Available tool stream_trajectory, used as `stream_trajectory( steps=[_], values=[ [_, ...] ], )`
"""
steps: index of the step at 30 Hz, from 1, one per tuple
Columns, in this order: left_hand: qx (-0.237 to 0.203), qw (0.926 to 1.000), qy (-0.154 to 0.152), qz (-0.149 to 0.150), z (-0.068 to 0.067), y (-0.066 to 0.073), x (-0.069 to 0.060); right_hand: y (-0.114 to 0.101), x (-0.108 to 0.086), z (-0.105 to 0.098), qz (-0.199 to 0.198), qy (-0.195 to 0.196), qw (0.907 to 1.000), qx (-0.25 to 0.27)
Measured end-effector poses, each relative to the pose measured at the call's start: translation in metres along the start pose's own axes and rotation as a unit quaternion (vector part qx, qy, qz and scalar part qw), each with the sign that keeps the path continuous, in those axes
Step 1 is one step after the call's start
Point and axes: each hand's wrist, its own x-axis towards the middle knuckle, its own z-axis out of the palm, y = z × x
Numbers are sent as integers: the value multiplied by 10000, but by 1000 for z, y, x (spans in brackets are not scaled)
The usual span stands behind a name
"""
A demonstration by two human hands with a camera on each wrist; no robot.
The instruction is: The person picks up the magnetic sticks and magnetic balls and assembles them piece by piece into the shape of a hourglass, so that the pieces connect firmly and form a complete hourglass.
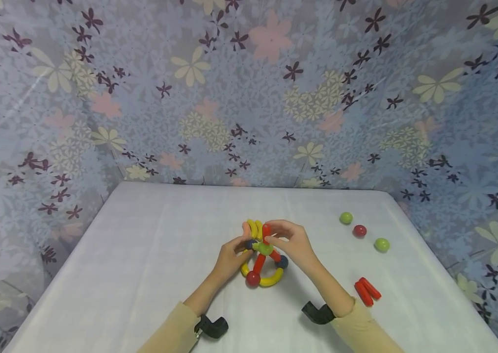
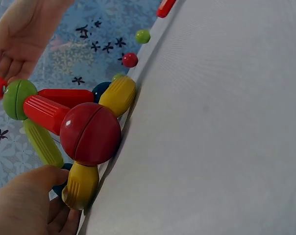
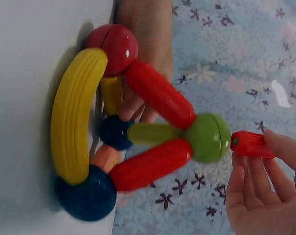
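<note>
On the white tabletop [image 1: 165,225] stood a ball-and-rod frame [image 1: 259,264], one blue ball [image 1: 250,243] gripped by the left hand [image 1: 229,260] while the right hand [image 1: 293,242] pinched a red rod [image 3: 252,144] at the green ball [image 3: 207,137].

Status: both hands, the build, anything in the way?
Right hand pinching red rod at apex green ball. Left hand gripping left-side blue ball. Nothing visibly blocking; spare red rods lie off right.

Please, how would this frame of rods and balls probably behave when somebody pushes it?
The frame probably resists tipping, because its curved yellow rods spread wide below the green ball. Its straight red rods look rigid, so it should hardly flop.
</note>
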Motion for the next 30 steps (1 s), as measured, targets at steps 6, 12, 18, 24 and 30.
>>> stream_trajectory(
  steps=[6, 12, 18, 24, 30],
  values=[
    [160, 9997, -57, -149, 0, 0, 0, -21, -3, 8, -227, -212, 9994, -118],
    [204, 9998, -38, -22, 0, -1, -1, -36, -8, 10, -453, -459, 9976, -246],
    [199, 9998, -88, 41, 0, -1, 0, -35, -9, 12, -447, -465, 9975, -284],
    [232, 9995, -151, 156, -1, 1, 0, -35, -9, 10, -430, -325, 9984, -141],
    [233, 9992, -156, 288, -1, 1, -1, -32, -11, 5, -343, -255, 9988, -242]
  ],
)
